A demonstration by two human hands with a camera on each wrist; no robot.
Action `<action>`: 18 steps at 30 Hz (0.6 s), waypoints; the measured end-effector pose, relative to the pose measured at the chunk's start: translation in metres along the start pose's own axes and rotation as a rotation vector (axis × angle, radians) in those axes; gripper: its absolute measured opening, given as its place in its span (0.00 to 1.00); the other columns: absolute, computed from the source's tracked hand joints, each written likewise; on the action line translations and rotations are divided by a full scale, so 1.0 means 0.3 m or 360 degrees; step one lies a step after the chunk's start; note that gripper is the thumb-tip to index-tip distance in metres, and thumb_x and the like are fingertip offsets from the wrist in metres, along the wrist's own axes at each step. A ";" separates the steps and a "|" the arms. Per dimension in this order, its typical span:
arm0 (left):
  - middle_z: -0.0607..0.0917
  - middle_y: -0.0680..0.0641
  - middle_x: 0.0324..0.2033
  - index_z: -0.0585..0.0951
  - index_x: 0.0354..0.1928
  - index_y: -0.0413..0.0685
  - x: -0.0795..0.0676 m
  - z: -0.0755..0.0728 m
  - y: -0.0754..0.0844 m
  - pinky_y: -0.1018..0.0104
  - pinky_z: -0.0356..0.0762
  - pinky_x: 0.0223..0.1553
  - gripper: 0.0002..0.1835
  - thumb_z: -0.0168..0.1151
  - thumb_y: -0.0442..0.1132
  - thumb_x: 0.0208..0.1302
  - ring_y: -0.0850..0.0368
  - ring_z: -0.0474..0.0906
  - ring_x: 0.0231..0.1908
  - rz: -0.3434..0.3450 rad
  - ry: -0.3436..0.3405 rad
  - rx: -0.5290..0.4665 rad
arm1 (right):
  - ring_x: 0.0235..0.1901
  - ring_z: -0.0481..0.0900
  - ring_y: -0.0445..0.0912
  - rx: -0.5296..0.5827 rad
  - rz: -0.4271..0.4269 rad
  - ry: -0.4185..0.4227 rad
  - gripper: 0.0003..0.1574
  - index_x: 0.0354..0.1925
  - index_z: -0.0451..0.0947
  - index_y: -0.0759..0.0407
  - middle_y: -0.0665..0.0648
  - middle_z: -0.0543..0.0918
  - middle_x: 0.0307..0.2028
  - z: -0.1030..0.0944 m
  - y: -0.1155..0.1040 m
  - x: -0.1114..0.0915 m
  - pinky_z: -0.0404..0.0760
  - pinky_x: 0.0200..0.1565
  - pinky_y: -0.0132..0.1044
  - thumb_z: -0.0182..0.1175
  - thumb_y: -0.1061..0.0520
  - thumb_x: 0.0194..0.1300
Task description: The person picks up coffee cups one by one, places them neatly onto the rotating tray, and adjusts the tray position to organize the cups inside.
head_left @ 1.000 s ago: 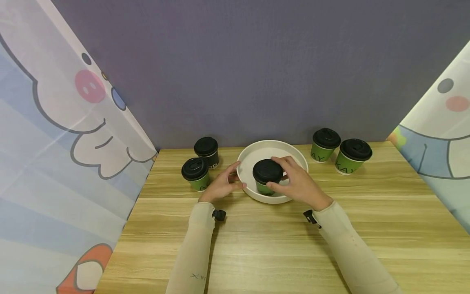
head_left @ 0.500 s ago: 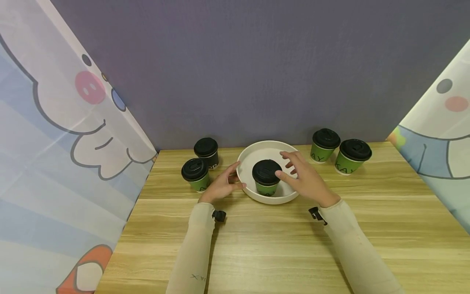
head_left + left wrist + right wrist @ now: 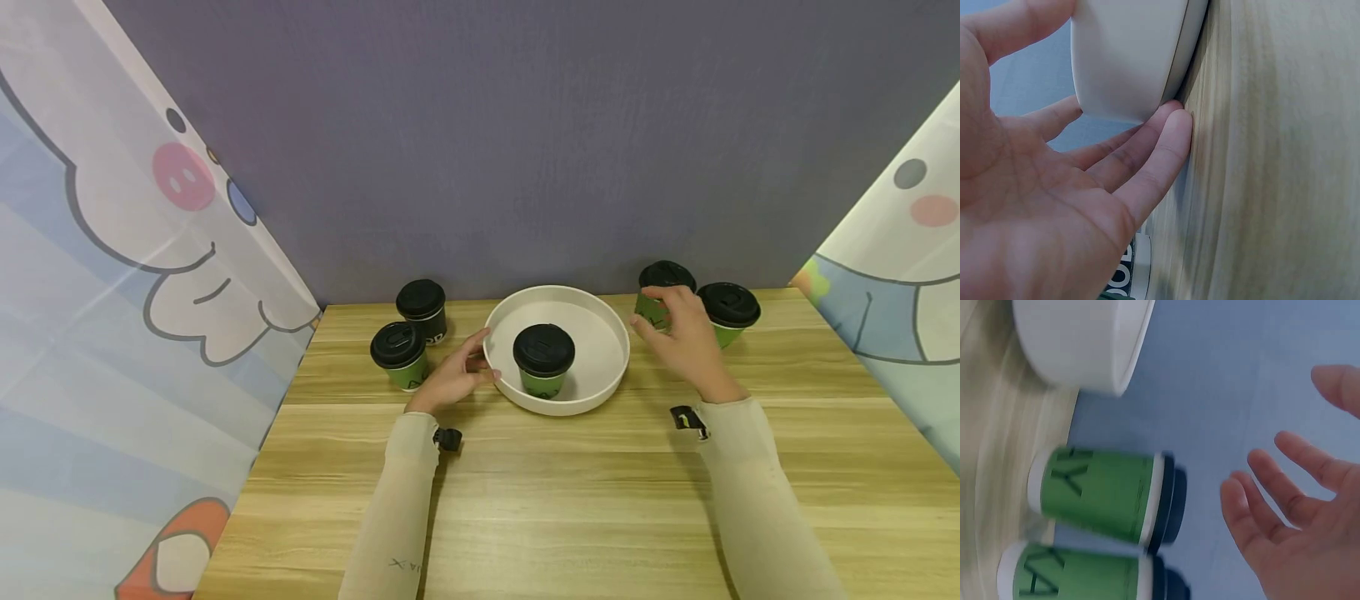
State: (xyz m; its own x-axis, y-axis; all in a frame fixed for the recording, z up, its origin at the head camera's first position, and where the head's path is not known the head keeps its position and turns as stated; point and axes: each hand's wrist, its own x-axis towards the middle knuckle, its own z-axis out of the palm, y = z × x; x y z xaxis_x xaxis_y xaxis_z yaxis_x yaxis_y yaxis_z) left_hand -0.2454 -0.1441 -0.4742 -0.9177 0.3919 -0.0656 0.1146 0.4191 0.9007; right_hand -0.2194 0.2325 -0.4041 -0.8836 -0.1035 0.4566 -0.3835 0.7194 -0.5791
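Observation:
My left hand (image 3: 452, 379) rests against the left side of a round white tray (image 3: 607, 385), its fingers fairly straight. In the left wrist view, fingertips (image 3: 1175, 128) touch the tray's lower edge (image 3: 1125, 69) by the table. A green paper cup with a black lid (image 3: 542, 385) stands upright inside the tray near the front rim. My right hand (image 3: 686, 342) is in front of two more green lidded cups, a left one (image 3: 663, 273) and a right one (image 3: 729, 305), partly hiding both. The right wrist view shows it apart from the left cup (image 3: 1100, 495), fingers spread and holding nothing.
Left of the tray stand a green lidded cup (image 3: 401, 358) and, behind it, a black lidded cup (image 3: 422, 308). A grey wall (image 3: 480, 167) borders the back of the wooden table (image 3: 540, 500). Cartoon-printed curtains (image 3: 97, 333) hang at the sides.
My right hand has let go of the cup in the tray and moved right to the two green cups. The left hand has stayed at the tray.

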 end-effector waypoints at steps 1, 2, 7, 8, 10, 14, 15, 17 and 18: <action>0.73 0.42 0.71 0.55 0.82 0.59 -0.001 0.000 0.001 0.47 0.73 0.66 0.46 0.69 0.42 0.67 0.45 0.78 0.64 0.0001 -0.0001 0.0000 | 0.46 0.70 0.62 -0.0005 0.0017 0.0041 0.29 0.66 0.73 0.67 0.73 0.73 0.58 -0.011 0.015 0.000 0.68 0.46 0.52 0.63 0.55 0.71; 0.73 0.42 0.71 0.55 0.82 0.60 -0.001 0.001 0.003 0.47 0.73 0.66 0.46 0.69 0.42 0.67 0.45 0.78 0.64 0.0002 -0.0001 0.0001 | 0.47 0.69 0.63 -0.0001 0.0036 0.0087 0.29 0.65 0.74 0.68 0.73 0.73 0.58 -0.021 0.026 0.000 0.66 0.47 0.53 0.63 0.56 0.71; 0.73 0.42 0.71 0.55 0.82 0.61 -0.005 0.001 0.008 0.46 0.72 0.66 0.45 0.68 0.43 0.68 0.45 0.77 0.64 -0.0013 0.0002 0.0013 | 0.57 0.63 0.73 0.0013 0.0111 0.0305 0.27 0.61 0.76 0.72 0.78 0.71 0.58 -0.066 0.093 -0.004 0.60 0.54 0.68 0.63 0.59 0.68; 0.73 0.43 0.71 0.55 0.82 0.62 -0.004 0.001 0.008 0.46 0.72 0.65 0.45 0.68 0.43 0.68 0.46 0.77 0.64 -0.0021 0.0005 0.0017 | 0.59 0.61 0.74 0.0014 0.0131 0.0344 0.27 0.60 0.75 0.72 0.78 0.70 0.59 -0.073 0.106 -0.006 0.59 0.56 0.69 0.63 0.59 0.67; 0.73 0.44 0.71 0.55 0.82 0.63 -0.004 0.001 0.009 0.48 0.73 0.65 0.45 0.67 0.43 0.69 0.47 0.77 0.64 -0.0029 0.0010 0.0027 | 0.61 0.60 0.75 0.0016 0.0149 0.0413 0.26 0.59 0.75 0.73 0.78 0.69 0.59 -0.085 0.131 -0.010 0.58 0.57 0.71 0.63 0.61 0.66; 0.72 0.43 0.72 0.54 0.82 0.62 -0.010 -0.002 0.025 0.48 0.73 0.65 0.44 0.65 0.43 0.70 0.47 0.77 0.65 -0.0055 -0.0003 0.0038 | 0.66 0.56 0.72 0.0001 0.0219 0.0464 0.30 0.62 0.74 0.72 0.76 0.66 0.65 -0.104 0.173 -0.022 0.57 0.60 0.71 0.65 0.63 0.63; 0.72 0.43 0.72 0.54 0.82 0.62 -0.011 -0.003 0.026 0.48 0.73 0.65 0.43 0.64 0.43 0.71 0.47 0.77 0.65 -0.0055 0.0000 0.0046 | 0.68 0.55 0.72 -0.0004 0.0235 0.0456 0.32 0.63 0.73 0.72 0.76 0.65 0.67 -0.107 0.182 -0.024 0.56 0.62 0.71 0.66 0.63 0.62; 0.72 0.43 0.72 0.54 0.82 0.62 -0.011 -0.003 0.024 0.47 0.73 0.65 0.42 0.63 0.43 0.71 0.47 0.77 0.66 -0.0062 0.0005 0.0065 | 0.70 0.52 0.72 -0.0030 0.0277 0.0429 0.37 0.66 0.71 0.71 0.75 0.63 0.70 -0.111 0.199 -0.028 0.53 0.65 0.72 0.67 0.62 0.61; 0.72 0.43 0.72 0.54 0.82 0.62 -0.010 -0.003 0.024 0.46 0.73 0.66 0.42 0.62 0.43 0.72 0.47 0.77 0.66 -0.0065 0.0009 0.0072 | 0.72 0.50 0.72 -0.0046 0.0298 0.0407 0.39 0.68 0.69 0.70 0.75 0.61 0.72 -0.112 0.207 -0.031 0.51 0.66 0.74 0.68 0.61 0.61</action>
State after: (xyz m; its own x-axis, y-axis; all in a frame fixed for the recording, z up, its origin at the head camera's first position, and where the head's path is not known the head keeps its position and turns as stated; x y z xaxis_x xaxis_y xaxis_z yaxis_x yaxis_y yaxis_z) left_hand -0.2421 -0.1430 -0.4671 -0.9240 0.3692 -0.0992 0.0942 0.4715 0.8768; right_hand -0.2260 0.3011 -0.4217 -0.8405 0.2061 0.5011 -0.2097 0.7291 -0.6515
